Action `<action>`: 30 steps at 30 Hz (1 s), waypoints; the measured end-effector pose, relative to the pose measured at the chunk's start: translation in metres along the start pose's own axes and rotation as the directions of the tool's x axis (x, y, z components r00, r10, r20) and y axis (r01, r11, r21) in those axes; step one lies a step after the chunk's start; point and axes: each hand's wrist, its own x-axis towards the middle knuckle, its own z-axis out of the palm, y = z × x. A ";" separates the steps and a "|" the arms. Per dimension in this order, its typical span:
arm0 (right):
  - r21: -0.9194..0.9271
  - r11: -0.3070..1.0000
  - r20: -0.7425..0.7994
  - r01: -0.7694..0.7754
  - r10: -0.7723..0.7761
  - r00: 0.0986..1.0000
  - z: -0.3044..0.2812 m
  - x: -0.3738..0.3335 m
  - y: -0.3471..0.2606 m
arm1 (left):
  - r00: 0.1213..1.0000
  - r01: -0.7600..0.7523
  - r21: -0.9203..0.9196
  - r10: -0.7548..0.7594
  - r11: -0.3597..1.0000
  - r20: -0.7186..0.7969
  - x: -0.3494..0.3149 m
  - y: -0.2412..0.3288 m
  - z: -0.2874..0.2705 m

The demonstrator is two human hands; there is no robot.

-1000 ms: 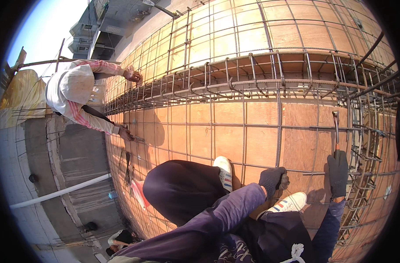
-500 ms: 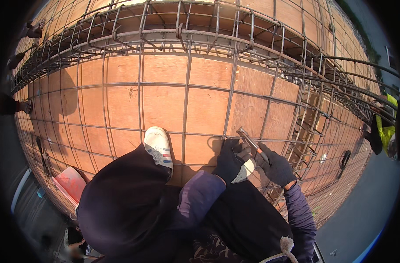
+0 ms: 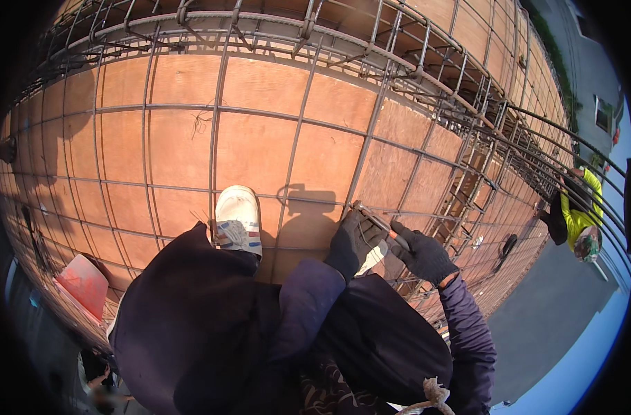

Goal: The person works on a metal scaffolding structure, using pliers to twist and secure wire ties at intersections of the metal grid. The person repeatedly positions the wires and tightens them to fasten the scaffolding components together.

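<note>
My right hand (image 3: 426, 256), in a dark glove, is closed round the orange grip of metal pincers (image 3: 377, 223). The tool's head points away to the left, over a bar of the rebar mesh (image 3: 288, 195). Close beside that head is my left hand (image 3: 350, 242), also gloved, with its fingers curled. What those fingers hold, if anything, is hidden. Both hands are low over the mesh, in front of my right shoe, which they partly cover. My left shoe (image 3: 237, 214) stands on the orange-brown plywood (image 3: 260, 149) to their left.
A long rebar cage (image 3: 308, 31) crosses the far side, and loose long bars (image 3: 564, 138) jut out at the right. A red dustpan-like piece (image 3: 84, 283) lies at the left. Someone in a yellow top (image 3: 581, 207) is beyond the right edge. A tied wire bundle (image 3: 200, 124) lies ahead.
My view has turned and tilted, so the mesh and cage sit differently and the yellow-topped person shows more. The pincers' head is now close against my left hand's fingers.
</note>
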 end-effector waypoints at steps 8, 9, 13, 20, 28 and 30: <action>-0.224 0.973 0.022 0.056 -0.053 0.998 -0.014 0.006 -0.015 | 1.000 0.007 0.006 -0.007 1.000 -0.022 -0.009 0.002 0.013; -0.231 0.971 0.020 0.067 -0.064 0.998 -0.015 0.006 -0.016 | 0.999 0.010 0.003 -0.010 1.000 -0.041 -0.009 0.001 0.012; -0.270 0.963 0.080 -0.010 0.033 0.996 -0.015 0.007 -0.017 | 0.999 -0.009 0.009 0.009 1.000 -0.052 -0.009 0.000 0.011; 0.182 0.979 0.101 -0.096 0.078 0.992 0.002 -0.011 -0.046 | 0.997 0.034 0.103 -0.027 0.994 -0.070 -0.021 0.001 0.030; 0.617 0.586 0.515 -0.524 0.203 0.833 -0.017 -0.015 -0.080 | 0.998 0.064 0.106 -0.066 0.992 0.016 -0.025 0.003 0.040; 0.372 0.878 0.274 -0.301 0.206 0.939 -0.021 -0.017 -0.087 | 0.998 0.063 0.112 -0.065 0.992 0.012 -0.021 -0.006 0.047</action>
